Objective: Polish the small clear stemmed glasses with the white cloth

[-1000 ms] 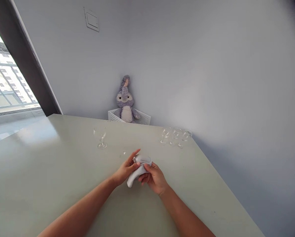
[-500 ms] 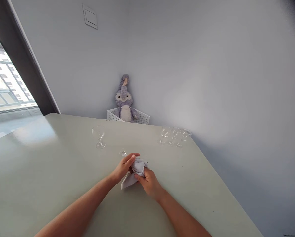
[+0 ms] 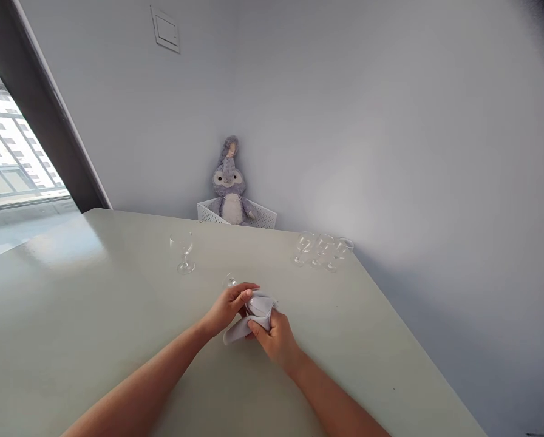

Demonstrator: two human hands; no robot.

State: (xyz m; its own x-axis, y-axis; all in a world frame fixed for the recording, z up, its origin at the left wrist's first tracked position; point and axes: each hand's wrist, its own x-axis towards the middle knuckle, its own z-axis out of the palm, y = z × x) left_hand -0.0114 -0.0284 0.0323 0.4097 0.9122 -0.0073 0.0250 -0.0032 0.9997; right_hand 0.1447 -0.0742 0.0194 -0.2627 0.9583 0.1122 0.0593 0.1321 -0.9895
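Observation:
Above the table, my left hand (image 3: 230, 306) is closed around a stemmed glass (image 3: 231, 281), whose clear foot sticks out past the fingers at the far left. A pale grey cloth (image 3: 259, 306) covers the glass's bowl, so most of it is hidden. My right hand (image 3: 274, 337) grips the cloth from the right, its thumb lying on a fold and its fingers partly inside. One corner of the cloth hangs down to the left, between the two hands.
On the pale table (image 3: 117, 315), one stemmed glass (image 3: 185, 252) stands upright at the back left. Three similar glasses (image 3: 323, 249) are grouped near the back right edge. Behind the table, a plush rabbit (image 3: 231, 191) sits in a white perforated basket (image 3: 265, 216) against the wall.
The cloth has shifted and refolded slightly around the bowl as my right hand turned. The glass's foot has moved a little to the right. The standing glasses are unmoved.

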